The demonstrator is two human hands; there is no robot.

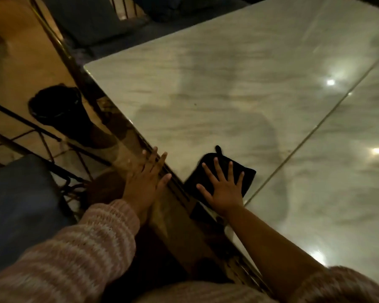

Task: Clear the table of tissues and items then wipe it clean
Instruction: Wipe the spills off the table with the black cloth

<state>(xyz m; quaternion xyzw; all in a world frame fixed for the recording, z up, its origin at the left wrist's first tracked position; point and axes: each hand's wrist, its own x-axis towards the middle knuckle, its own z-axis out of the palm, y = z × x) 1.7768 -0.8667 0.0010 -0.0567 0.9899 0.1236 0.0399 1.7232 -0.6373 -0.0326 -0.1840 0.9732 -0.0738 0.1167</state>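
Head view looks down on a pale marble desk [206,88] that shows no tissues or loose items, so the clearing part of the job looks done and the wiping is under way. Right hand [224,191] lies flat with fingers spread, pressing a black cloth [245,174] onto the desk at its near edge. Left hand [146,178], open with fingers extended and holding nothing, rests at the desk's edge; how much surface remains unwiped I cannot tell.
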